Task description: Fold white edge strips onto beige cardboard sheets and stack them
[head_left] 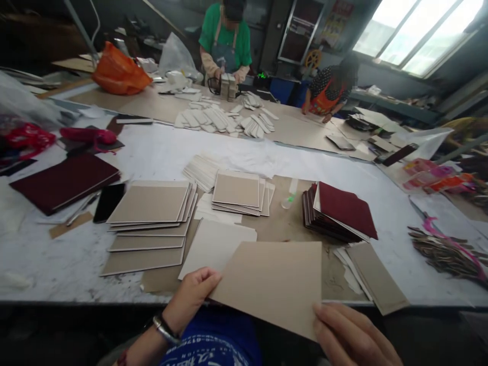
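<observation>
A flat beige panel (274, 284) is held up just above the table's front edge, between my two hands. My left hand (198, 284) pinches its left corner, thumb on top. At the lower right corner, my right hand (351, 330) grips it with thumb and fingers. Under the panel's left part lies a white sheet (213, 244). To the left is a fanned stack of beige panels (152, 203), and behind the sheet a smaller beige stack (238, 190). A stack of dark red covers (343, 208) stands to the right.
Loose grey-beige strips (377, 274) lie at the right front edge. A dark red folder (68, 180) and a black phone (109, 202) are at left. Across the table, one person (229, 46) handles a bundle; another person (328, 94) leans over the right end. White pieces (213, 117) lie scattered there.
</observation>
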Demonstrator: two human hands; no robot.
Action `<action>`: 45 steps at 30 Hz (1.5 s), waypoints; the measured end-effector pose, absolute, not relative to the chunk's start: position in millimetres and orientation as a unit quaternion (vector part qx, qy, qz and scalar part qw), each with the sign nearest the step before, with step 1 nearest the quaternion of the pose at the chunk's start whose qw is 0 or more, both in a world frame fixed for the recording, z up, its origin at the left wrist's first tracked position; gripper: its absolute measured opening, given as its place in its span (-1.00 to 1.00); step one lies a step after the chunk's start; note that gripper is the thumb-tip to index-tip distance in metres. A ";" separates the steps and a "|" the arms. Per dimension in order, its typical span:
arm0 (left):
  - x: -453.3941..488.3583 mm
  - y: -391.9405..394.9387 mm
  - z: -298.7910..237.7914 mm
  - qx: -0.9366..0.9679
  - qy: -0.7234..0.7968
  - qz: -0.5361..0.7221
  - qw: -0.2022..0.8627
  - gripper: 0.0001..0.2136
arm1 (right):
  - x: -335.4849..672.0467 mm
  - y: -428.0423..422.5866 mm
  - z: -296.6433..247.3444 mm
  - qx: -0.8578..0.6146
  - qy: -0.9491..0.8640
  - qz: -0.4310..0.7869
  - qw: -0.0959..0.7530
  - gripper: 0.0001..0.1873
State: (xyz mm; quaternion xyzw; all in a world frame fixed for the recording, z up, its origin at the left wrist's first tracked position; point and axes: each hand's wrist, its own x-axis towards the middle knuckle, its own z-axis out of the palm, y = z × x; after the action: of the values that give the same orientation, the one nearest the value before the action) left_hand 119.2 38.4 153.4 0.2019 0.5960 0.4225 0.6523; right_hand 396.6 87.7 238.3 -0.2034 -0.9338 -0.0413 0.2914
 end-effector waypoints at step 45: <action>40.9 36.9 37.9 0.377 0.820 0.328 0.279 -0.77 | 296.9 77.5 34.3 -0.656 -0.574 0.440 0.215 -0.72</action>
State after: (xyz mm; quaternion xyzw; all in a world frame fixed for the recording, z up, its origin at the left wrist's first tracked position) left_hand 40.9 36.9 37.9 0.3773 0.8198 0.3279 0.2792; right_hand 296.9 77.5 34.3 -0.6562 -0.5744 0.4396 0.2149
